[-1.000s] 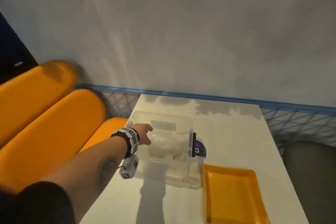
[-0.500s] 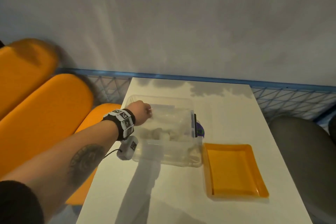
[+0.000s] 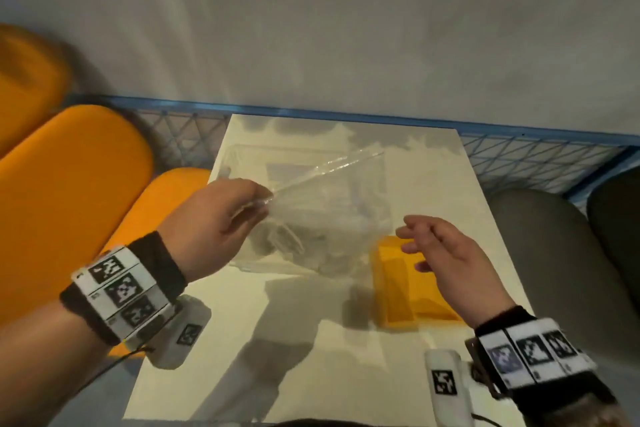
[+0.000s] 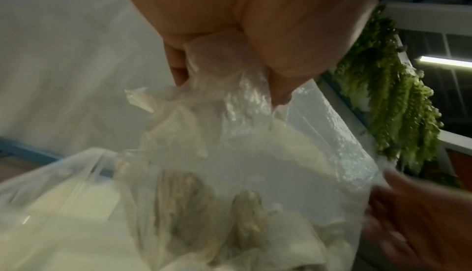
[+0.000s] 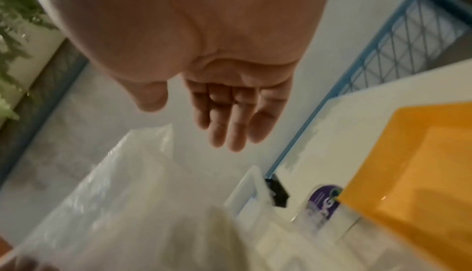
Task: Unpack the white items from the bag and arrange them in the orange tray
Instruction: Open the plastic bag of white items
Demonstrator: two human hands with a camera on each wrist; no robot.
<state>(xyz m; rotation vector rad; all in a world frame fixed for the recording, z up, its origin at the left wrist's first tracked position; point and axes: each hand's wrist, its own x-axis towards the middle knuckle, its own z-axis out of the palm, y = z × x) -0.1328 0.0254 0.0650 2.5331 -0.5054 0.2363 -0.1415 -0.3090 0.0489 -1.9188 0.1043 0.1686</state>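
Observation:
A clear plastic bag [image 3: 322, 204] with pale white items [image 4: 184, 200] inside hangs over a clear box [image 3: 242, 156] on the white table [image 3: 433, 177]. My left hand [image 3: 221, 218] pinches the bag's top left corner, with the film bunched between thumb and fingers [image 4: 230, 69]. To the right of the bag my right hand [image 3: 440, 246] hovers with its fingers [image 5: 230, 120] straight, holding nothing, above the orange tray [image 3: 394, 288]. The tray [image 5: 421, 174] lies empty beside the box.
A blue wire fence [image 3: 540, 159] runs along the table's far and right sides. Orange cushions [image 3: 72, 184] lie to the left, a grey seat [image 3: 554, 246] to the right. A purple label [image 5: 324, 200] and black clip [image 5: 277, 192] sit at the box's right rim.
My left hand has lifted the bag up out of the box by its corner. My right hand has come into view beside the bag, over the tray.

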